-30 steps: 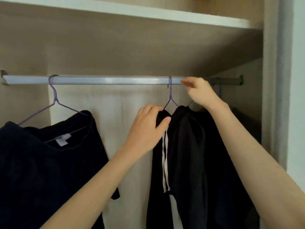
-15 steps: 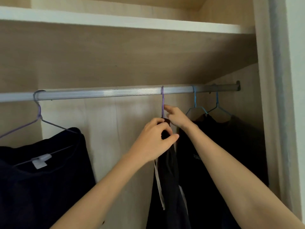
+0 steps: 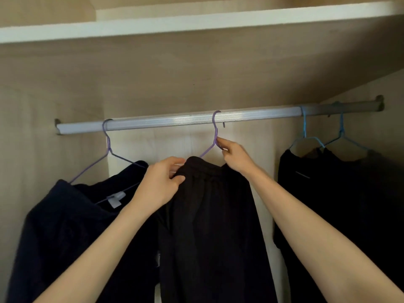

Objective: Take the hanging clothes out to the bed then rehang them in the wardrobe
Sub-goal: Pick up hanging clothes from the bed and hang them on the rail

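Observation:
A silver rail (image 3: 175, 122) runs across the wardrobe. In the middle, black trousers (image 3: 209, 215) hang on a purple wire hanger (image 3: 215, 132) hooked over the rail. My left hand (image 3: 161, 182) pinches the trousers' waistband at its left end. My right hand (image 3: 235, 155) grips the purple hanger just below its neck. To the left, a dark top (image 3: 65, 226) with a white label hangs on another purple hanger (image 3: 107, 145). At the right, dark garments (image 3: 328, 193) hang on two blue hangers (image 3: 305, 136).
A white-edged shelf (image 3: 196, 20) sits above the rail. Wooden wardrobe walls (image 3: 32, 138) close in on the left and right. A gap of bare rail separates the middle hanger from the blue hangers.
The view has swung left and down. The middle hanger now sits further from the blue hangers, and the trousers hang spread wider. My right hand went from the rail down to the hanger's neck.

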